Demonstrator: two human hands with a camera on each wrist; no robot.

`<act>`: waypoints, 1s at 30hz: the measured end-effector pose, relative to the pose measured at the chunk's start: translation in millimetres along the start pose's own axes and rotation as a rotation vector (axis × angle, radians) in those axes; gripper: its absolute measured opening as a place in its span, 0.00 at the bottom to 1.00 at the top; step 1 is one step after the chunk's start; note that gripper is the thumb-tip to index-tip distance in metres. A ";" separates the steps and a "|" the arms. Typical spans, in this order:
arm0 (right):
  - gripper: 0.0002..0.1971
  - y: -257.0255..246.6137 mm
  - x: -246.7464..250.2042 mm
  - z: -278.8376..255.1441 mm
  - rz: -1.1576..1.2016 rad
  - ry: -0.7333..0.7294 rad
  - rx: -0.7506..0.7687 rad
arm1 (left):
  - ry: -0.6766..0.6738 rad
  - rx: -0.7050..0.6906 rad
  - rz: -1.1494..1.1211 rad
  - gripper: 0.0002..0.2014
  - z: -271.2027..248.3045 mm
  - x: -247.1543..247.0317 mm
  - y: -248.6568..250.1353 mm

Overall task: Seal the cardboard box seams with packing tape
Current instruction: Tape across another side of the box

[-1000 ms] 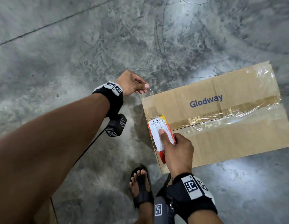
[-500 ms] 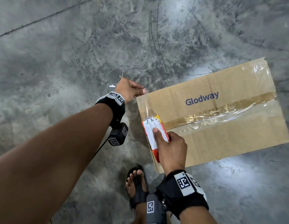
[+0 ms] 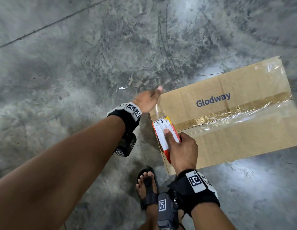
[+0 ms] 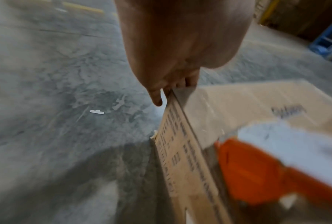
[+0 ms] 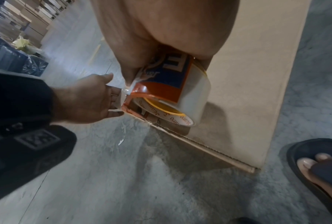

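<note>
Flattened Glodway cardboard box (image 3: 227, 117) lying on a concrete floor (image 3: 78, 63), centre seam already covered by a glossy tape strip (image 3: 240, 117). At the near-left short edge, right hand (image 3: 182, 150) clasping an orange tape dispenser (image 3: 165, 136), thumb pressed on its white label, apparently to anchor the roll against the cardboard. Left hand (image 3: 147, 101) just beyond the box corner, fingertips pinching the clear tape end (image 3: 158, 110), drawn taut between hand and dispenser, likely so it lays flat along that edge. Sandalled foot (image 3: 147, 186) planted beside the box.
</note>
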State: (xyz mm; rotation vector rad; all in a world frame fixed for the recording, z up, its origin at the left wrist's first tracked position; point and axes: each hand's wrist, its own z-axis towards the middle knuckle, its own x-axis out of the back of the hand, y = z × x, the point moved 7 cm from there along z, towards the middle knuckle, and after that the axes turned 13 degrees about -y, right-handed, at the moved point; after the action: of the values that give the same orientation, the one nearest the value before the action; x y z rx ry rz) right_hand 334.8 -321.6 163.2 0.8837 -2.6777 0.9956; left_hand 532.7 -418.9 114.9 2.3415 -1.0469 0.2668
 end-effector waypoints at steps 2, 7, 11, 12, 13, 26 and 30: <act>0.28 -0.7 0.1 -1.1 0.008 0.000 0.000 | -0.075 -0.017 0.071 0.34 -5.7 0.7 5.3; 0.26 -7.2 1.5 -5.2 0.010 -0.002 -0.011 | 0.046 -0.195 0.193 0.35 -32.3 -21.9 14.9; 0.24 -9.2 0.5 -5.7 -0.021 0.000 0.001 | -0.040 -0.192 0.193 0.35 -40.5 -53.1 -0.9; 0.24 -9.2 -0.3 -4.9 -0.037 -0.003 0.006 | -0.059 -0.196 0.189 0.35 -39.5 -56.1 -3.3; 0.24 -8.3 -1.3 -3.7 -0.054 -0.004 0.014 | -0.073 -0.193 0.186 0.34 -37.8 -57.6 -5.0; 0.31 55.2 25.6 -79.4 -0.075 0.016 -0.073 | -0.107 -0.109 0.365 0.37 -34.8 -58.1 -4.1; 0.24 92.5 33.6 -109.9 -0.068 0.024 -0.112 | -0.042 -0.080 0.411 0.48 -34.1 -64.4 -3.9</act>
State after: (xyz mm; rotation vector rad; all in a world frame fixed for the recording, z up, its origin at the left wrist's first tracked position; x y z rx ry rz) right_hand 247.4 -211.5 208.1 0.9272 -2.6344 0.8273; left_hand 493.5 -357.3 116.4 2.0517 -1.5280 0.3229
